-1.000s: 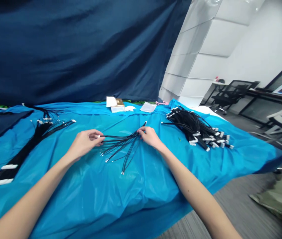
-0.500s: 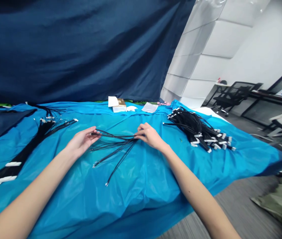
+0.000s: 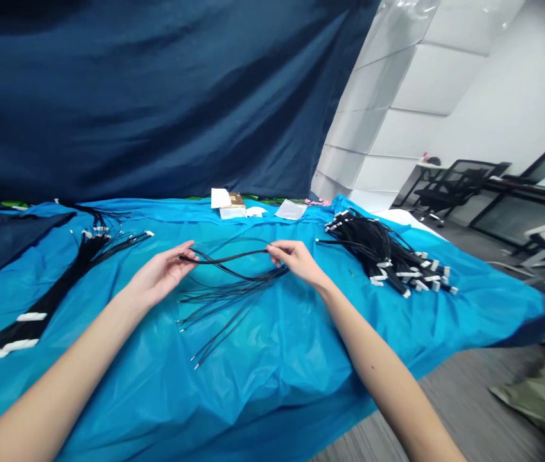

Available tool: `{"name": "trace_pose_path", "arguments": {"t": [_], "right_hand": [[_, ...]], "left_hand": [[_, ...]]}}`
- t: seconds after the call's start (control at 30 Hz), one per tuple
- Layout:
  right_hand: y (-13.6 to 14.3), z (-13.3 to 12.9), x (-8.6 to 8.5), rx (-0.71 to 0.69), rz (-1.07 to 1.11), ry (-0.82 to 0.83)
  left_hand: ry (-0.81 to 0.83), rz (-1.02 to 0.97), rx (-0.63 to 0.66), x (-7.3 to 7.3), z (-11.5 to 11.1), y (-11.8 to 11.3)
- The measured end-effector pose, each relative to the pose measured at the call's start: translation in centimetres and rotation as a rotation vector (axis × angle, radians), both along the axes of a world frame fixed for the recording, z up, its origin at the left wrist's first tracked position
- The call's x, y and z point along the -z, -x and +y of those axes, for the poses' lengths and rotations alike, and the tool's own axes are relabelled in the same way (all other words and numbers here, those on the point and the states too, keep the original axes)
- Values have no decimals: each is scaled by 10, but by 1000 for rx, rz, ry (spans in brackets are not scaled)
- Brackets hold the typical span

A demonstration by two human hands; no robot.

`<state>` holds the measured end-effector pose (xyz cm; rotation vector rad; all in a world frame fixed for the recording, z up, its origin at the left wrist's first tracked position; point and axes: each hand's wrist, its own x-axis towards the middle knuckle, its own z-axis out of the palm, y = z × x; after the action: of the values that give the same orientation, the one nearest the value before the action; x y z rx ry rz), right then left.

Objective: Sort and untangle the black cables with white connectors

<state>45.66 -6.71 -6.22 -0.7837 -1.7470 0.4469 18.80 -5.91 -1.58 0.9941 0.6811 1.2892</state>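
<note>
Thin black cables [image 3: 226, 259] stretch between my two hands over the blue cloth. My left hand [image 3: 164, 273] pinches their left ends between thumb and fingers. My right hand [image 3: 294, 258] is closed on the cables at the right, thumb against forefinger. Below the held stretch, loose black strands [image 3: 224, 298] fan out to the left and toward me, with small light tips. Whether the fan is also gripped by my right hand is hidden by the fingers.
On the blue cloth [image 3: 272, 359], a black cable bundle with white connectors [image 3: 67, 276] lies left and a larger cable pile [image 3: 378, 247] right. A small open box [image 3: 231, 206] and a clear bag [image 3: 291, 209] sit behind. A dark blue curtain [image 3: 156, 96] hangs beyond.
My right hand has shifted slightly right, along the cables. The held cables now form a gathered strand and a sagging loop, and the loose strands below are spread differently.
</note>
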Motion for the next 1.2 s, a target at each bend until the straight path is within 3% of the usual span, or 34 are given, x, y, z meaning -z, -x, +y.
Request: {"name": "trace_pose_path", "arguments": {"t": [0.13,0.3,0.43,0.53,0.67,0.77,1.03,1.2], "right_hand": [[-3,1,-3,83,185,-1],[-7,2,-4,266,142,-116],[-8,2,-5,165,99,-91],[-8,1,-4,79,35,-51],[-9,-2,-2,-9,-199,-7],[-9,-2,0,-58,-391,-20],[-6,-4,1,-192,-682,14],[1,-7,1,-138,-772,-71]], "left_hand": [[-40,43,128,7,0,-2],[-34,129,223,12,-10,-9],[-2,141,238,13,-13,-11],[-36,90,155,11,-9,-7],[-121,28,6,7,-6,-2],[-177,69,-35,6,-10,-2],[-446,109,-9,7,-23,-8],[-499,102,86,1,-37,-7]]}}
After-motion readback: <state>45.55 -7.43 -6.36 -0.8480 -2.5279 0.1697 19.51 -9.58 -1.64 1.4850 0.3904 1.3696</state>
